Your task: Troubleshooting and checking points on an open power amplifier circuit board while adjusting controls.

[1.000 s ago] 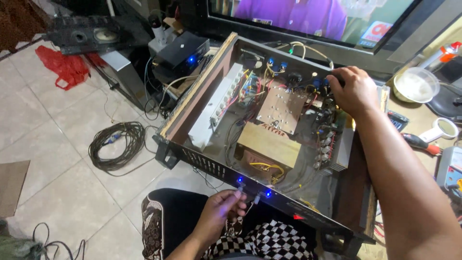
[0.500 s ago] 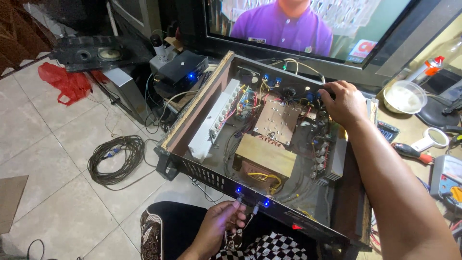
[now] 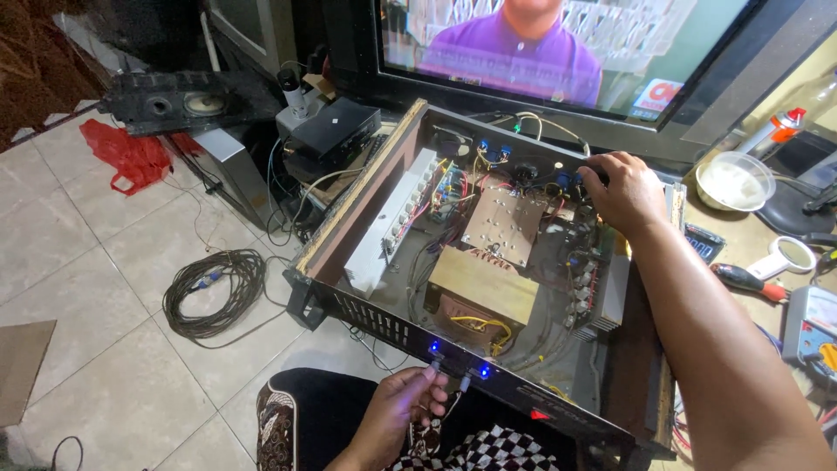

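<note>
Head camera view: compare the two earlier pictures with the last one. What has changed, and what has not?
The left hand has crept up to the amplifier front panel, fingertips now at a knob beside the blue lights. The right hand stays on the rear edge. The amplifier and cable coil have not moved; only the camera shifted.

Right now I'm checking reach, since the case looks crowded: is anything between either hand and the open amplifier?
Nothing visible. The left hand already has its fingertips at the front-panel knobs of the amplifier. The right hand rests on the rear edge, among wires.
</note>
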